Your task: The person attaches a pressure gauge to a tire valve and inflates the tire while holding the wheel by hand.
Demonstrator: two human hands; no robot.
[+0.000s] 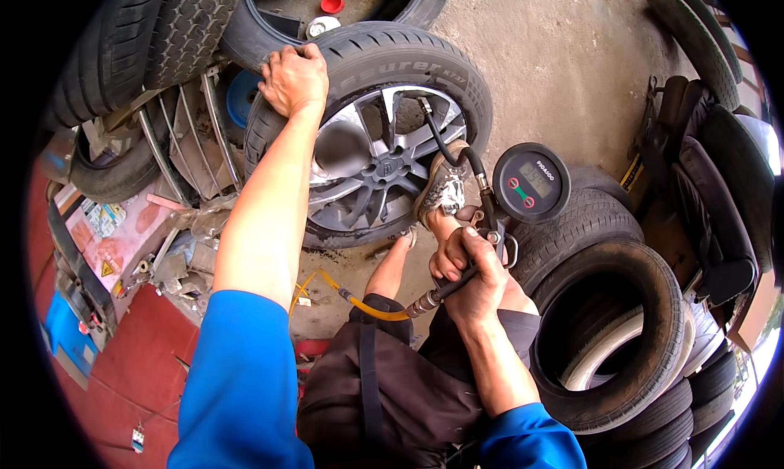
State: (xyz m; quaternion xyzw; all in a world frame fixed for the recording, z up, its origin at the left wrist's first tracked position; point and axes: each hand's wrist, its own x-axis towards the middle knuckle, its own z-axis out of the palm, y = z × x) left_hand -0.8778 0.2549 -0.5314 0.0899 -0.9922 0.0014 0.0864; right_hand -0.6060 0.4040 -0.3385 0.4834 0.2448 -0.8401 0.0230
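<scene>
A car tyre (pixel 392 55) on a multi-spoke alloy wheel (pixel 386 169) is before me, tilted. My left hand (pixel 295 80) grips its upper left part, fingers curled over the tread. In my right hand (pixel 474 270) is the handle of a tyre inflator (pixel 468 279) with a round digital gauge (pixel 531 183). A black hose (pixel 447 147) runs from the inflator to the rim, where its metal end (pixel 425 105) meets the valve area; the valve itself is hidden. A yellow air hose (pixel 373 311) joins the handle through a metal coupling (pixel 422 305). My shoe (pixel 445 184) overlaps the wheel's right side.
Loose tyres (pixel 667 340) are stacked at right, beside dark car seats (pixel 713 193). Big treaded tyres (pixel 190 34) stand at upper left above a metal rack (pixel 211 132). Clutter (pixel 184 254) lies left, near a red surface (pixel 135 359). Another tyre (pixel 429 3) lies behind the wheel, near a red cap (pixel 332 4).
</scene>
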